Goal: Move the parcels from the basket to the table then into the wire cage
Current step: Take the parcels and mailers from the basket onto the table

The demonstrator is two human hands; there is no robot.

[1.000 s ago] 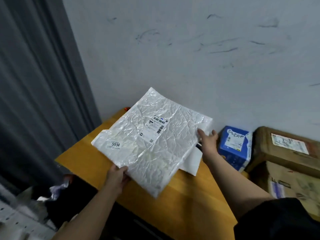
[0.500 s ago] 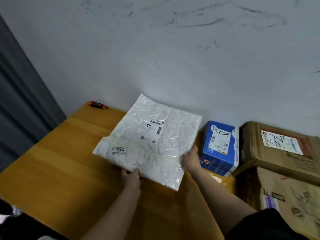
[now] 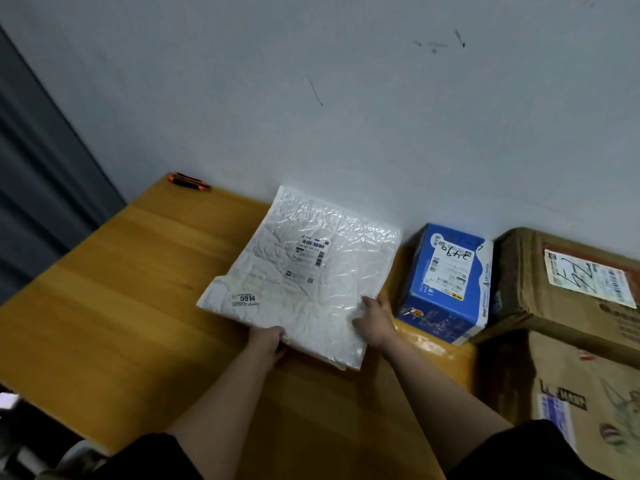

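A flat white crinkled plastic parcel (image 3: pixel 304 271) with a shipping label and a "5914" sticker lies on the yellow wooden table (image 3: pixel 114 306), its far edge against the wall. My left hand (image 3: pixel 268 341) grips the parcel's near edge, fingers tucked under it. My right hand (image 3: pixel 375 318) rests on the parcel's right near corner, fingers spread on top. A blue box parcel (image 3: pixel 446 282) with a white label stands just right of the white parcel. The basket and the wire cage are out of view.
Two brown cardboard boxes (image 3: pixel 568 289) are stacked at the right, beside the blue box. An orange and black utility knife (image 3: pixel 188 181) lies at the table's far left corner by the wall. A grey curtain (image 3: pixel 41 188) hangs at the left.
The white parcel has come down from mid-air onto the table and slid toward the wall. My right hand shifted from its far right edge to its near right corner.
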